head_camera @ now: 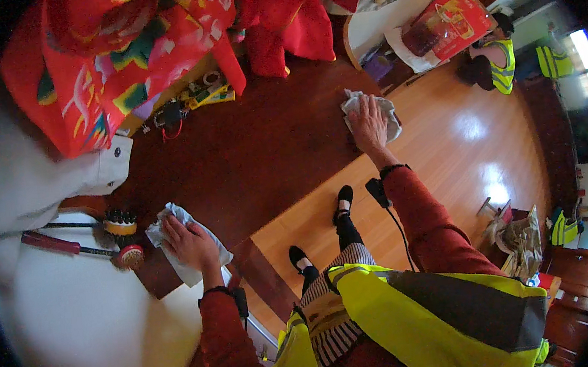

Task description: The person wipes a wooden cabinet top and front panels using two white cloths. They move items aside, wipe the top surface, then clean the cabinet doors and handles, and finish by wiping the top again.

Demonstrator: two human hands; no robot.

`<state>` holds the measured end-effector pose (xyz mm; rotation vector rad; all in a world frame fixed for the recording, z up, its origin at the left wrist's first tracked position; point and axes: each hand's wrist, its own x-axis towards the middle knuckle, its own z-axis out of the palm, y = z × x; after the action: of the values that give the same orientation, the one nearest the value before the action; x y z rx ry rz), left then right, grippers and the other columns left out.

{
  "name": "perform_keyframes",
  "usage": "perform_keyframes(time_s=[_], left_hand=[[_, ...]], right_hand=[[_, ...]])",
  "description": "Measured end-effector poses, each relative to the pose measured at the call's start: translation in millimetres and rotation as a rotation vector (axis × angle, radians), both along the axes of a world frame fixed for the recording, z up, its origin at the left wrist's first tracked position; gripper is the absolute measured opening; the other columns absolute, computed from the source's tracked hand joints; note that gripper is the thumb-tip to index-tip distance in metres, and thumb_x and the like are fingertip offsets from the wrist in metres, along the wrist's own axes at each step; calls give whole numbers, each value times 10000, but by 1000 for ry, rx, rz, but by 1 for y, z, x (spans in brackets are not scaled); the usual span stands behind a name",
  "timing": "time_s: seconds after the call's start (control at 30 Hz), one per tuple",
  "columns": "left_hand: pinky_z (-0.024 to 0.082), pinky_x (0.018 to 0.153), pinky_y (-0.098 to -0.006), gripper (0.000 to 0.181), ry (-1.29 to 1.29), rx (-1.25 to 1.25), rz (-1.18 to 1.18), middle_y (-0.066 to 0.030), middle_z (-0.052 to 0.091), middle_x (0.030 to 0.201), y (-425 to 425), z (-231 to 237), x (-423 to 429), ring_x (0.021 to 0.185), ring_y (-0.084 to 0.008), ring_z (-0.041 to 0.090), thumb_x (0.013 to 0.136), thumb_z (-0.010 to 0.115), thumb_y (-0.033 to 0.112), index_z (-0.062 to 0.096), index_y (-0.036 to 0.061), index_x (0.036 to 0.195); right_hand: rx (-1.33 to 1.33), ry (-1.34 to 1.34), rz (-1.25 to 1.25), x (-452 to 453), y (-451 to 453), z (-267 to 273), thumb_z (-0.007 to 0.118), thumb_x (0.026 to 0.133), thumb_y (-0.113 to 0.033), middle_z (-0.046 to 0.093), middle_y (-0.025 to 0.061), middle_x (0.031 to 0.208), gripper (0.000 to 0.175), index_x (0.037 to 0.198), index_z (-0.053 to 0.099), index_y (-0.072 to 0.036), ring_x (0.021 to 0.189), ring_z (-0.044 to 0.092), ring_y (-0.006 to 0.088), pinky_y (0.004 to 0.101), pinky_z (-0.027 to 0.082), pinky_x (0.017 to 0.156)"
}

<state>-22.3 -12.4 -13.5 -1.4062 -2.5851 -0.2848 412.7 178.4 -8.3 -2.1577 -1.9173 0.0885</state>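
My left hand (191,243) lies with its fingers spread on a crumpled pale cloth (189,274), at the near left end of a dark red-brown wooden surface (229,157). Flat on a second whitish cloth (391,117) rests my right hand (369,124), by the surface's far right edge. Both palms press down; neither hand's fingers are plainly curled round its cloth. Just left of my left hand are a hairbrush with black bristles (120,222) and a round brush with a dark red handle (131,256).
Red patterned fabric (167,53) covers the surface's back. Before it lie yellow packets (213,95) and a small black item with a red cord (170,115). A red printed box (448,23) stands far right. A person in a yellow vest (503,68) is low beyond the wooden floor (445,112).
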Motion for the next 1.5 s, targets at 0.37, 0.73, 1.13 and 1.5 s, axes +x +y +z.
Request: perform_keyframes(time_s=[0.37, 0.73, 1.13, 1.5], left_hand=[[220, 1163, -509, 554, -5, -86, 17, -155, 380, 1516, 4, 9, 2, 1400, -320, 352, 936, 384, 264, 412, 2, 1423], [205, 1165, -501, 564, -1, -90, 37, -184, 375, 1514, 4, 10, 7, 1388, -359, 363, 974, 336, 306, 383, 35, 1466], [216, 1154, -512, 555, -14, -40, 11, -160, 398, 1506, -1, 2, 0, 1397, -322, 363, 969, 324, 306, 413, 28, 1442], [237, 1154, -478, 540, -34, -56, 45, -137, 406, 1506, 0, 6, 3, 1396, -305, 369, 969, 421, 276, 391, 52, 1459]], right_hand=[[-70, 107, -376, -5, 101, 10, 449, 921, -611, 298, 190, 1540, 796, 1499, 297, -85, 1439, 242, 368, 562, 149, 1148], [87, 199, -405, -8, 176, 13, 555, 840, -584, 662, 179, 1095, 593, 1137, 614, -74, 1023, 630, 386, 513, 439, 875], [145, 260, -204, 16, 175, -9, 633, 844, -410, 634, 194, 1141, 459, 1185, 564, -110, 1056, 602, 399, 484, 485, 857], [308, 104, -69, 44, 85, -19, 592, 827, -131, 566, 183, 1263, 476, 1287, 496, -55, 1169, 533, 386, 484, 429, 971]])
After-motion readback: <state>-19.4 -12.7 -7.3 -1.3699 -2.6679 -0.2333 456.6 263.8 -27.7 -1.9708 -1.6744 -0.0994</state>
